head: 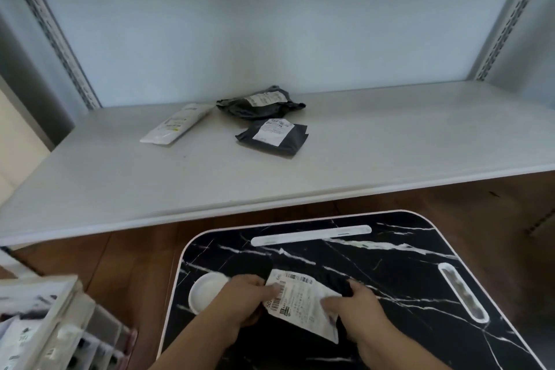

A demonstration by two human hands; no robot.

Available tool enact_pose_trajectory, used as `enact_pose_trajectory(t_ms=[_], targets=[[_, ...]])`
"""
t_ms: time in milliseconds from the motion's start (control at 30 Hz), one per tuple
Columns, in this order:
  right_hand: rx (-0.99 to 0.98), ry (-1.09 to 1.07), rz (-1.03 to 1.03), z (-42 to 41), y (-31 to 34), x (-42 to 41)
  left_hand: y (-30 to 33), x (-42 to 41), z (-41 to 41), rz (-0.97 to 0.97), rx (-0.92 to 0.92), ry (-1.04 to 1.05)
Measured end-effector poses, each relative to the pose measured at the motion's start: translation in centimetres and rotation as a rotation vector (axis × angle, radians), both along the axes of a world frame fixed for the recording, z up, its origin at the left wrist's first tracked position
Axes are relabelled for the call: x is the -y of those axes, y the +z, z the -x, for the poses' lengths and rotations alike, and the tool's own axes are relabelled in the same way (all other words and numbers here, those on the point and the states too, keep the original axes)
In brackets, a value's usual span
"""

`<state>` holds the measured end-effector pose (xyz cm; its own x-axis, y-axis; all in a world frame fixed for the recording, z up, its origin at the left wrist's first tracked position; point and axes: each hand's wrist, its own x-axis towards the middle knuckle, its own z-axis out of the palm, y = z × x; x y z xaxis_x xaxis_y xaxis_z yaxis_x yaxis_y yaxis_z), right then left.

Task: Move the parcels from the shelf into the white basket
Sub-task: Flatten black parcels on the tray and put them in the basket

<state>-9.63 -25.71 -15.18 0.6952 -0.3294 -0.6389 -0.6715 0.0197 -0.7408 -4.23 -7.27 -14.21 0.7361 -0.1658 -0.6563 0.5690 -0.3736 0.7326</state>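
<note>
Both hands hold a black parcel with a white label [303,299] low over the black marble-patterned table. My left hand [240,302] grips its left edge, thumb on the label. My right hand [354,306] grips its right edge. Three parcels lie on the white shelf [120,177]: a white one [175,124] at the left, a crumpled dark one [261,103] at the back, and a flat dark one with a label [273,136] in front of it. The white basket [57,309] stands at the bottom left with several parcels inside.
The marble-patterned table [405,264] has a round white recess [204,291] at its left and two white slots along its far and right sides. Brown wooden floor shows between table, shelf and basket. Perforated metal uprights frame the shelf on both sides.
</note>
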Motion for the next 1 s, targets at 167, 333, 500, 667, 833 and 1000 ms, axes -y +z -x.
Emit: enact_pose_trajectory(t_ms=[167,333,500,667,833,1000], targets=[[0.111,-0.265,-0.368,-2.6,3.5,1.1,6.8,1.7,0.4,0.285,0.316,0.033],[0.001,-0.268,-0.445,-2.2,5.1,0.2,8.8,1.2,1.6,0.141,0.424,-0.012],[0.011,-0.256,-0.395,-1.3,4.9,0.4,9.0,1.3,2.4,0.013,0.549,-0.116],[0.195,-0.249,-0.325,-1.1,5.7,0.1,8.6,0.5,2.6,0.34,0.281,0.013],[0.46,-0.153,-0.185,-1.6,8.0,-0.7,8.1,-0.2,1.9,0.506,-0.031,0.252],[0.462,0.056,-0.242,-1.3,8.4,-2.3,6.0,-0.2,1.4,0.364,-0.139,0.545]])
